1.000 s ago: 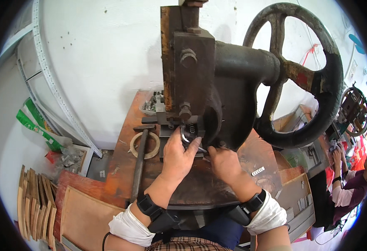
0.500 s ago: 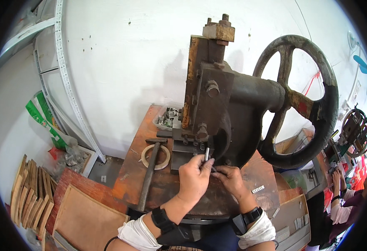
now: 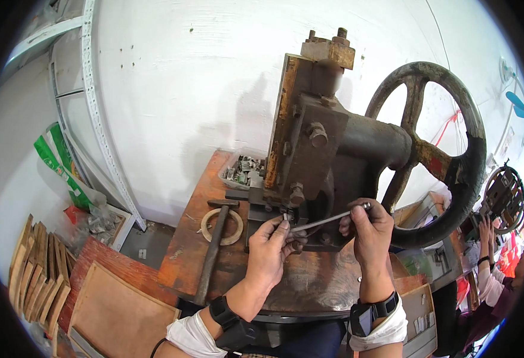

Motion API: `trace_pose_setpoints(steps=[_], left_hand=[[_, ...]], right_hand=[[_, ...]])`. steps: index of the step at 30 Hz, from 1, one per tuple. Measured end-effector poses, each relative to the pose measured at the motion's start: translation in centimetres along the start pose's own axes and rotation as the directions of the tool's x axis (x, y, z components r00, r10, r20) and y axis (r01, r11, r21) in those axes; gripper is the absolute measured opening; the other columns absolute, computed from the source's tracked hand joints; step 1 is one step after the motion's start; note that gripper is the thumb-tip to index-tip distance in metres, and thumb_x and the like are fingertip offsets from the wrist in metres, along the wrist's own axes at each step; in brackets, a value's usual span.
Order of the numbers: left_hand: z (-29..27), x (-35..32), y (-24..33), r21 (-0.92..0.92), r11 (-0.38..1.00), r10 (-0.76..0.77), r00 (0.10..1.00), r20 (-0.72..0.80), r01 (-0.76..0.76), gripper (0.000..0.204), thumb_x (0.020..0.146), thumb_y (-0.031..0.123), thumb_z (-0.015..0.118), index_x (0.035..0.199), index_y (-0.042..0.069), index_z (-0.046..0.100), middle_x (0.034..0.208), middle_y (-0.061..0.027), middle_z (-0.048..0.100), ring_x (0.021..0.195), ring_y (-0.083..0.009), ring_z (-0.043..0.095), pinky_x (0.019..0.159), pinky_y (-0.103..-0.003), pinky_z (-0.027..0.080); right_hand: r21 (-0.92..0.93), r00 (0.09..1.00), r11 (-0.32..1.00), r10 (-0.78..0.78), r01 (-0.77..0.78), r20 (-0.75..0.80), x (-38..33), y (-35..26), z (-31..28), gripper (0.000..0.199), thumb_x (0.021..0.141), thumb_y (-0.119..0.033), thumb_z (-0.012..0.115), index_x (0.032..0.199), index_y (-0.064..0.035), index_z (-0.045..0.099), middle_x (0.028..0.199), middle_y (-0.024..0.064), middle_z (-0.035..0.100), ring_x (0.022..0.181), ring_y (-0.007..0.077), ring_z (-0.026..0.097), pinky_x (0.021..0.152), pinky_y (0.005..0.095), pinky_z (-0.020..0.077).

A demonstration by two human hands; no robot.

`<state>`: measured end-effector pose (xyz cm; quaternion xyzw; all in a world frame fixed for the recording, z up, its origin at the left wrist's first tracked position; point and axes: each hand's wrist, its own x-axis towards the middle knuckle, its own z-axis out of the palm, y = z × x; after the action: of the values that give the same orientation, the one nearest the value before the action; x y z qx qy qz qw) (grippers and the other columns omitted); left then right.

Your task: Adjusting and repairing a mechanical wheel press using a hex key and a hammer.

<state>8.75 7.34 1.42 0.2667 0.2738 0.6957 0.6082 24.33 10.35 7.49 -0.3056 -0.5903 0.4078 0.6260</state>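
Note:
My left hand [image 3: 270,243] is closed in a pinch at the foot of a dark hand press [image 3: 318,155], close to its die. A small shiny metal piece [image 3: 285,218] shows at its fingertips. A slim grey metal rod [image 3: 327,221] slants up to the right from beside those fingers. My right hand [image 3: 369,230] grips the rod's upper right end, between thumb and fingers. Whether the left fingers also touch the rod's lower end, I cannot tell.
A hammer [image 3: 215,253] lies across a tan ring [image 3: 233,235] on the worn bench. Behind stands a clear box [image 3: 242,170] of metal parts. The press's big handwheel [image 3: 475,149] rises at right. Wooden pieces [image 3: 38,274] lean at left. Another person's hands [image 3: 486,238] work far right.
My right hand has moved up and to the right, away from the left, and the rod now stretches between them. The left hand has moved slightly left. The whole view has shifted a little.

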Motion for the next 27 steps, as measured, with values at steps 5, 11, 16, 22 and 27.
trace_pose_setpoints(steps=[5, 11, 16, 22, 27], left_hand=[[-0.2, 0.3, 0.3, -0.128, 0.992, -0.007, 0.999, -0.039, 0.002, 0.022, 0.090, 0.012, 0.049, 0.104, -0.004, 0.048, 0.086, -0.0152, 0.061, 0.073, -0.0196, 0.061, 0.063, -0.027, 0.049], [-0.3, 0.6, 0.4, -0.128, 0.989, -0.071, 0.997, 0.023, 0.073, 0.021, 0.089, 0.013, 0.051, 0.103, -0.002, 0.048, 0.090, -0.0146, 0.060, 0.079, -0.0216, 0.060, 0.068, -0.030, 0.046], [-0.3, 0.6, 0.7, -0.159, 0.984, -0.081, 0.996, 0.028, 0.085, 0.021, 0.089, 0.012, 0.050, 0.103, -0.002, 0.048, 0.090, -0.0151, 0.060, 0.080, -0.0222, 0.060, 0.068, -0.030, 0.047], [-0.6, 0.9, 1.2, -0.226, 0.961, -0.154, 0.987, 0.048, 0.161, 0.021, 0.088, 0.013, 0.051, 0.102, -0.002, 0.049, 0.091, -0.0154, 0.059, 0.081, -0.0232, 0.059, 0.069, -0.029, 0.047], [-1.0, 1.2, 1.8, -0.306, 0.923, -0.240, 0.970, 0.020, 0.235, 0.020, 0.087, 0.013, 0.053, 0.100, -0.001, 0.050, 0.089, -0.0147, 0.059, 0.081, -0.0239, 0.059, 0.070, -0.029, 0.047]], right_hand=[[-0.045, 0.999, 0.999, 0.030, -0.029, 0.025, 1.6, 0.3, 0.8, 0.017, 0.085, -0.014, 0.059, 0.082, 0.0026, 0.055, 0.063, 0.0056, 0.057, 0.054, 0.0100, 0.053, 0.049, 0.0208, 0.0431], [-0.035, 0.999, 0.999, 0.026, -0.027, -0.021, 2.3, 0.7, 0.5, 0.019, 0.085, -0.016, 0.060, 0.080, 0.0017, 0.055, 0.063, 0.0053, 0.058, 0.052, 0.0095, 0.054, 0.046, 0.0199, 0.0430], [-0.047, 0.998, 0.998, 0.042, -0.044, -0.037, 2.3, 0.4, 0.8, 0.018, 0.085, -0.016, 0.060, 0.079, 0.0010, 0.055, 0.061, 0.0057, 0.058, 0.051, 0.0097, 0.054, 0.046, 0.0201, 0.0433], [-0.007, 0.993, 0.997, 0.075, -0.076, -0.088, 2.4, 0.2, 1.5, 0.019, 0.084, -0.016, 0.061, 0.076, -0.0007, 0.053, 0.060, 0.0062, 0.058, 0.049, 0.0102, 0.054, 0.045, 0.0203, 0.0429], [0.015, 0.991, 0.998, 0.066, -0.065, -0.117, 2.5, 0.0, 2.4, 0.019, 0.084, -0.015, 0.061, 0.074, -0.0018, 0.051, 0.059, 0.0063, 0.056, 0.047, 0.0109, 0.053, 0.044, 0.0204, 0.0425]])
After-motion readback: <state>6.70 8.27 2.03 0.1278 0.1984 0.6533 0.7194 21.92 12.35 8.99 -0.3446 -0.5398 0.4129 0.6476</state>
